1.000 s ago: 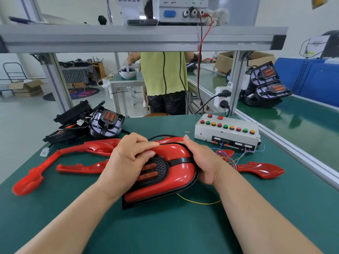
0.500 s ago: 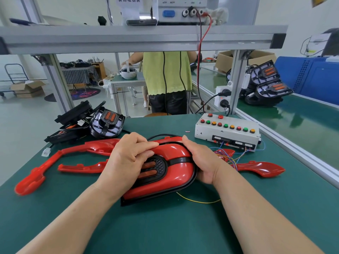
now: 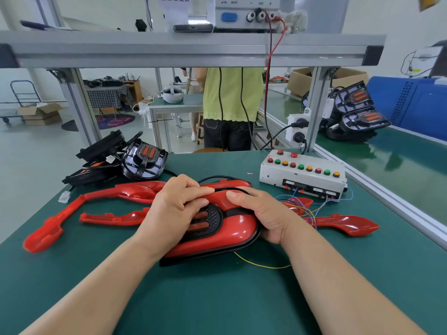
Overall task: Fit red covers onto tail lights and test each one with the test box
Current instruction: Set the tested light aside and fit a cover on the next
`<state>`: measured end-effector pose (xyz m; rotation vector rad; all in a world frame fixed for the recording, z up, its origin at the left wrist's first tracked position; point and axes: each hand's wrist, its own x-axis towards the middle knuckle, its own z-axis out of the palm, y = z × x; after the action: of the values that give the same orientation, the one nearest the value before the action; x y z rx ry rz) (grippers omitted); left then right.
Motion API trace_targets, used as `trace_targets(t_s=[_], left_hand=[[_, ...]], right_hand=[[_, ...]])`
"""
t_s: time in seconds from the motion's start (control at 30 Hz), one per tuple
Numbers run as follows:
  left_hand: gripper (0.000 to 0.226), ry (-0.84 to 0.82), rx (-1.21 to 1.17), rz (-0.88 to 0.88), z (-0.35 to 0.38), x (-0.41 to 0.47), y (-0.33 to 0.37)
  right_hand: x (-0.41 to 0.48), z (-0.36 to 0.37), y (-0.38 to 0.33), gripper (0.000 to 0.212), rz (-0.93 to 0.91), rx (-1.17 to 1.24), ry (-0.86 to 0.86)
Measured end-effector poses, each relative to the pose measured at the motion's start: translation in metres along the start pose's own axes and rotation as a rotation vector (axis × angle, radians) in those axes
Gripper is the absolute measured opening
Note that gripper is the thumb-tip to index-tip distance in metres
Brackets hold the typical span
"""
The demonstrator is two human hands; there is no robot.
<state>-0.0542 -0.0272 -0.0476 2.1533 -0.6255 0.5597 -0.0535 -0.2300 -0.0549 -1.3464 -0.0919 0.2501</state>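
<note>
Fitting seems underway: left hand (image 3: 176, 209) and right hand (image 3: 264, 215) grip one red cover (image 3: 238, 226); testing and bare lights (image 3: 144, 163) beyond them remain.

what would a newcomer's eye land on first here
Dead centre, a glossy red tail light lies under both hands: left hand on top, right hand round its right end. Behind it to the right sits the white test box with coloured buttons; loose red covers sprawl on the left.
</note>
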Motion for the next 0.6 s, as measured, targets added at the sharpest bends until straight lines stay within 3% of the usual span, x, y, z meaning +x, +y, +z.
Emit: trace_targets(t_s=[0.17, 0.27, 0.37, 0.6], left_hand=[[0.028, -0.095, -0.34, -0.259, -0.002, 0.0, 0.004], [0.02, -0.108, -0.524, -0.352, -0.008, -0.002, 0.008], [0.02, -0.117, -0.507, -0.31, -0.01, -0.003, 0.008], [0.025, -0.11, -0.355, -0.188, -0.008, -0.004, 0.007]], right_hand=[[0.0, 0.0, 0.0, 0.049, 0.015, -0.028, -0.002], [0.001, 0.0, -0.004, 0.056, 0.073, -0.029, 0.088], [0.004, -0.002, -0.004, 0.062, 0.088, -0.042, 0.177], [0.002, 0.0, -0.005, 0.056, 0.071, -0.083, 0.141]])
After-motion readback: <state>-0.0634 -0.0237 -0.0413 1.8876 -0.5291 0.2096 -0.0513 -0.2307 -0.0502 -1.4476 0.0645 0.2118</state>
